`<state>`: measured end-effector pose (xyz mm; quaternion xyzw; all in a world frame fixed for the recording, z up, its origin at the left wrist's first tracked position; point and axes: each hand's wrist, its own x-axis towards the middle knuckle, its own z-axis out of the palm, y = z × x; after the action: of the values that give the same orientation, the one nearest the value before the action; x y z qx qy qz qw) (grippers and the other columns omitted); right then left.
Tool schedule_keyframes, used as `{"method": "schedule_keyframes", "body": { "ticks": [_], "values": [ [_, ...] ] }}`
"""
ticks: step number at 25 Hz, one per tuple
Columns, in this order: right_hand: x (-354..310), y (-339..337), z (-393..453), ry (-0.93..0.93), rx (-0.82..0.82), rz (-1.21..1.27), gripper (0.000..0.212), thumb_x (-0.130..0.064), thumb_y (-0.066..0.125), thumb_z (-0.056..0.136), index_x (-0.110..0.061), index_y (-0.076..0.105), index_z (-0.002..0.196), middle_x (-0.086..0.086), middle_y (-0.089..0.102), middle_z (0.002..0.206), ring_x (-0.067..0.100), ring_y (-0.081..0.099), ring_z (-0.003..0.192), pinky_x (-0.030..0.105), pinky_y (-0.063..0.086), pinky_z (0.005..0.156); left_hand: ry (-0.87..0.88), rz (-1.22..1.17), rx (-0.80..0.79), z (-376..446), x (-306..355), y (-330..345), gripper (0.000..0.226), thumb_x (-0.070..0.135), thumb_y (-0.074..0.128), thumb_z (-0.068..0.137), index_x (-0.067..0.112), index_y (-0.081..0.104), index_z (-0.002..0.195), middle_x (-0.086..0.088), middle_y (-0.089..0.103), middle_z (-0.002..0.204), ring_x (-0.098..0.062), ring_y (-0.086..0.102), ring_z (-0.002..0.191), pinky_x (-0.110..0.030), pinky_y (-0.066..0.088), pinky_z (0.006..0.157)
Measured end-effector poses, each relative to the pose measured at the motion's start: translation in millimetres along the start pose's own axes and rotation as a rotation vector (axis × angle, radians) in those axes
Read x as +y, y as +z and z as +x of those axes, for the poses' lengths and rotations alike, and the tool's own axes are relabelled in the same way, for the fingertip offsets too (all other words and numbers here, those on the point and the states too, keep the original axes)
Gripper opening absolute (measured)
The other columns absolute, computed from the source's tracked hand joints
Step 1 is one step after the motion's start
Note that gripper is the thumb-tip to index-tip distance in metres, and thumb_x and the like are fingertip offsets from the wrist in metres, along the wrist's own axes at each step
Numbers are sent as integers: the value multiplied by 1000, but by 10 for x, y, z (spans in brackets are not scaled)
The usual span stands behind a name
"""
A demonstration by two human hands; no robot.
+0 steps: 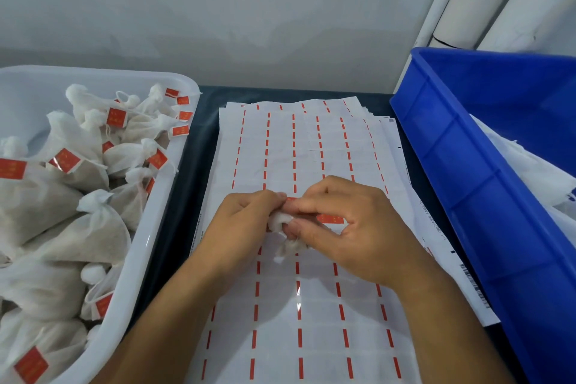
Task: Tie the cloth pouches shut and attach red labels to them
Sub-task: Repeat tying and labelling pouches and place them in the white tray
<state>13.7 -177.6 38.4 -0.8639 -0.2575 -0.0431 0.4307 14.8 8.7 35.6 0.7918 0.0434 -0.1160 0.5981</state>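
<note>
While a blue bin (486, 184) of loose white cloth (530, 171) crowds the bench's (193, 146) right edge and a white tub (149, 227) of tied, labelled pouches (78, 227) fills its left, a person works over the peeled label sheets (299, 305) spread down the middle. The left hand (246, 218) and right hand (343, 227) meet above the sheets, fingers curled, both pinching a small bunched pouch (286, 243) at its gathered neck. A red label (330, 219) shows just behind the right hand's fingers; whether they hold it cannot be told.
</note>
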Motion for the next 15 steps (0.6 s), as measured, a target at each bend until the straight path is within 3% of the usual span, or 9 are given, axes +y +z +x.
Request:
{"method": "schedule_keyframes", "body": {
  "ticks": [3,7,12,15],
  "values": [
    [-10,6,-18,6,-9,-64,30,-37,72,95,-32,74,124,-20,65,102,8,63,100,22,55,82,-78,-5,3,0,-8,-41,40,53,45,102,45,77,80,16,75,78,1,71,76,-29,49,74],
    [-2,42,-11,19,-29,-105,34,-39,71,94,-37,71,128,-20,64,103,7,61,101,23,55,82,-152,-25,-61,13,-51,-130,53,72,38,92,40,81,94,14,78,98,-11,73,97,-47,51,101],
    [20,48,10,48,43,-131,30,-41,71,94,-34,74,123,-21,63,100,5,60,95,17,53,77,20,63,-123,0,-69,-146,58,76,30,89,46,79,100,19,75,106,-5,70,102,-44,49,103],
    [23,41,30,74,134,14,19,-33,74,92,-28,79,110,-17,66,94,8,63,90,18,54,73,176,-2,-214,7,-63,-166,45,61,45,94,34,80,100,8,74,108,-12,68,106,-38,49,99]
  ]
}}
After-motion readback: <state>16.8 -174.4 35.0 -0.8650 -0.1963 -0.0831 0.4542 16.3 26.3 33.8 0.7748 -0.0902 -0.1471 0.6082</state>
